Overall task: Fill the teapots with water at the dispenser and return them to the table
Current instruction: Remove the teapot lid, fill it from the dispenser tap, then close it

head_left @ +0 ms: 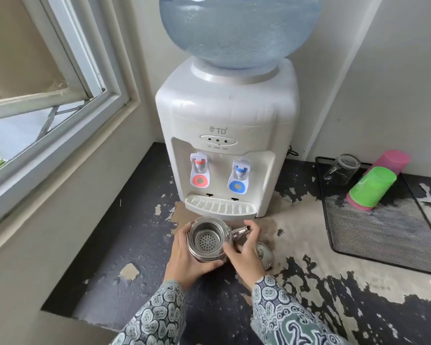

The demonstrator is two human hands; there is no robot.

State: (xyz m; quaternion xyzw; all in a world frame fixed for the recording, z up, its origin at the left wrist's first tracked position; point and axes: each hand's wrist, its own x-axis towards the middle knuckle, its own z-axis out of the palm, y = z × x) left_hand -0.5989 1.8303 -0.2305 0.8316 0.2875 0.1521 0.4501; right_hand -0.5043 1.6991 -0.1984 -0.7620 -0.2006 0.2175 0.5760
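Fingers [184, 245] of the left hand [184, 260] curl round the teapot [205, 239], gripping its wall; the right hand [244, 252] pinches the rim, its other fingers spread toward the handle [239, 234]. Lidless, the pot stands on the table [135, 245] just before the dispenser [225, 135], below its drip tray [220, 207]. Polished steel likely runs slippery and light while empty; the handle looks the surest hold. Right of the dispenser a mesh tray [383, 232] narrows the room; the lid [265, 255] lies beside the pot.
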